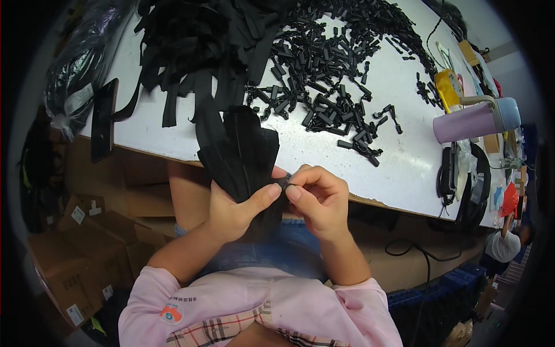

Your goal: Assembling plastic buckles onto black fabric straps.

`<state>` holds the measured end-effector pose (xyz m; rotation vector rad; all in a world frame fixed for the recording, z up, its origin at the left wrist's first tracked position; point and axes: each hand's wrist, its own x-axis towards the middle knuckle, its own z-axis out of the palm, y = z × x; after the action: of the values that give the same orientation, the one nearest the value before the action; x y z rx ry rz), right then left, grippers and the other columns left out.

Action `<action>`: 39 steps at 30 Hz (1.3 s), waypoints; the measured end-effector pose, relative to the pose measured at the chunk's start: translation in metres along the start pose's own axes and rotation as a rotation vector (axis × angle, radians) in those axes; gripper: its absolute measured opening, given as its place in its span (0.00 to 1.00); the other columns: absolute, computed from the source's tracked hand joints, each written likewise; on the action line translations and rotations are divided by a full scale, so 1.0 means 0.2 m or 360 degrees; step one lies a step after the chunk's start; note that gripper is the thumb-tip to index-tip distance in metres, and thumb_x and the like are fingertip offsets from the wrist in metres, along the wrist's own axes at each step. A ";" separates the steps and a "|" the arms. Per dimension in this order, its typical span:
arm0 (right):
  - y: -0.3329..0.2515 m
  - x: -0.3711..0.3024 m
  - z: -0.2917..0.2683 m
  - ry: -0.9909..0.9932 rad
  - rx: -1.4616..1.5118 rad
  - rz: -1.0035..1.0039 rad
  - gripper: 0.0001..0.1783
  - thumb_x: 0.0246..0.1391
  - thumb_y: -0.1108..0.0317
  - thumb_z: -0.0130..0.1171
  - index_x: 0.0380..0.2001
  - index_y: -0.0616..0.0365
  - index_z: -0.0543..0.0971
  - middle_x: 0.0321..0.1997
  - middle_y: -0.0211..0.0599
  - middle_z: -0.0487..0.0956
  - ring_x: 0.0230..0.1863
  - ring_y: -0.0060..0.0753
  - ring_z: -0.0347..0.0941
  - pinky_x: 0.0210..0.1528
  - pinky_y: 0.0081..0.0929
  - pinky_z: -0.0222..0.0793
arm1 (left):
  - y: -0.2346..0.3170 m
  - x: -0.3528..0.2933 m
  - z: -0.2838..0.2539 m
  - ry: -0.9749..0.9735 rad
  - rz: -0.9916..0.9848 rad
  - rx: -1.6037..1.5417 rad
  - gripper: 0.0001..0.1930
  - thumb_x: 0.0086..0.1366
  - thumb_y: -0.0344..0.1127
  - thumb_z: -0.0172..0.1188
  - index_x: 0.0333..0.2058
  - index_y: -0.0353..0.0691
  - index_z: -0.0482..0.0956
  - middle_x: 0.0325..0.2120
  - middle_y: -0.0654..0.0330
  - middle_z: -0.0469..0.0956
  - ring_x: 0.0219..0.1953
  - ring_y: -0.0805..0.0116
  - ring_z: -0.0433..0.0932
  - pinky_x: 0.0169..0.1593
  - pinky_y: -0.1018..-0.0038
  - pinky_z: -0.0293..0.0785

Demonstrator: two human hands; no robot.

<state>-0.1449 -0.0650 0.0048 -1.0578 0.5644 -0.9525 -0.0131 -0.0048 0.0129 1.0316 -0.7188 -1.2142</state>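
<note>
A bundle of long black zipper strips (240,153) is gripped in my left hand (232,213), its fan of ends pointing away over the table edge. My left thumb presses on the near part of the bundle. Just to the right, the fingertips of my right hand (322,202) pinch a small dark piece (284,181), possibly a zipper slider, against the strips. Both sets of fingertips nearly meet there, and they hide much of the piece. Beyond my hands, many loose black zipper pulls (332,113) lie scattered on the white table (277,141).
A heap of black strips (191,43) covers the far left, beside a phone (104,120) and a clear plastic bag (87,69). A lilac bottle (468,120) lies at the right near a yellow packet (448,87). Cardboard boxes (81,260) stand below left.
</note>
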 end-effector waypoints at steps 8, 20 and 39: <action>-0.05 0.01 -0.05 -0.0174 0.0321 0.0593 0.02 0.44 0.78 0.53 0.24 0.63 0.71 0.22 0.26 0.69 0.20 0.09 0.60 0.20 0.07 0.54 | 0.03 0.01 0.00 -0.0151 0.0121 0.0252 0.12 0.52 0.24 0.54 0.38 0.31 0.70 0.33 0.58 0.73 0.36 0.74 0.72 0.41 0.79 0.68; -0.05 0.00 -0.06 -0.0224 0.0363 0.0631 0.03 0.44 0.78 0.54 0.25 0.63 0.71 0.22 0.27 0.69 0.20 0.08 0.59 0.20 0.07 0.54 | 0.01 0.01 0.00 -0.0129 0.0009 0.0047 0.14 0.53 0.24 0.52 0.40 0.31 0.68 0.33 0.57 0.73 0.36 0.73 0.71 0.42 0.78 0.68; 0.02 -0.05 0.01 -0.0090 0.0047 0.0290 0.03 0.48 0.76 0.50 0.27 0.64 0.70 0.22 0.25 0.67 0.18 0.09 0.56 0.18 0.08 0.51 | 0.03 -0.02 0.01 -0.0088 0.0296 0.0534 0.11 0.54 0.24 0.52 0.37 0.32 0.70 0.33 0.61 0.72 0.35 0.76 0.71 0.39 0.79 0.68</action>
<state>-0.1472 -0.0556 0.0020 -0.9862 0.5880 -0.7673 -0.0127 -0.0006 0.0197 1.1785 -1.0632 -0.9834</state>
